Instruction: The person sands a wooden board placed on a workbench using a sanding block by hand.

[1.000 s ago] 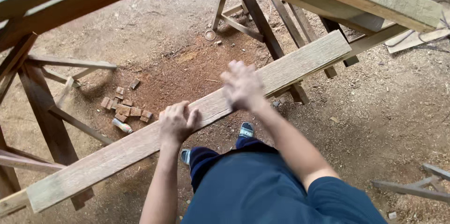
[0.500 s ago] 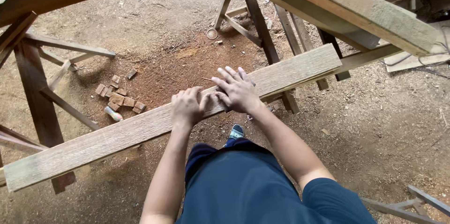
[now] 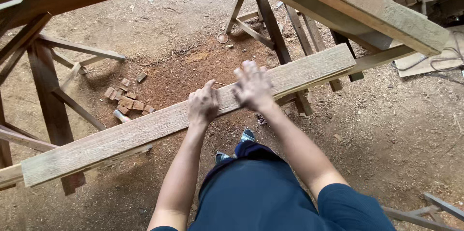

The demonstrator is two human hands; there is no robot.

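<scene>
Resting flat on the plank (image 3: 145,132), the left hand (image 3: 203,105) has its grip loose, fingers together over the far edge and pinching nothing, while the right hand (image 3: 253,86) just beside it is spread wide and blurry over the same board. That plank runs slantwise across wooden sawhorses (image 3: 48,105), with small wood blocks (image 3: 128,103) on the dirt floor (image 3: 401,129) underneath.

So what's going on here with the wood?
A person stands over a long plank that lies across wooden trestles. The left hand rests flat on the plank's near edge. The right hand is on or just above it, fingers spread, blurred by motion. Small wood offcuts lie on the dirt floor below.
</scene>
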